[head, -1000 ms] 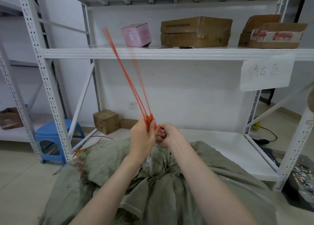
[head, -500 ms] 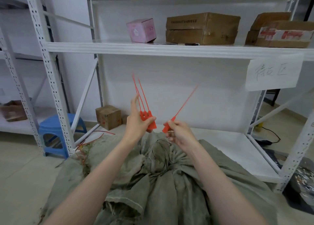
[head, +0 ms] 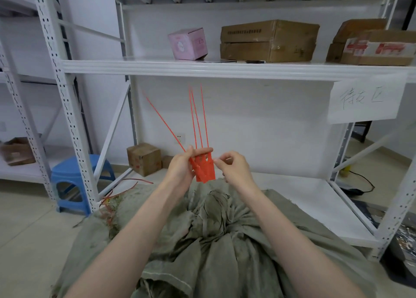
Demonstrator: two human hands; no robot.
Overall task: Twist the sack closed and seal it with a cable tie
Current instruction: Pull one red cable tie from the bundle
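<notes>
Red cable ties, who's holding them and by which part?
The left hand grips the cable ties by their flat tag ends; the right hand pinches a tag's edge.

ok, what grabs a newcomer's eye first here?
The bright red ties, fanned upward from the left hand at centre frame, with the right hand at the bundle's right edge. Below them the grey-green sack fills the foreground, its neck bunched but not yet tied. A pink box stands out among brown cartons on the shelf above.
</notes>
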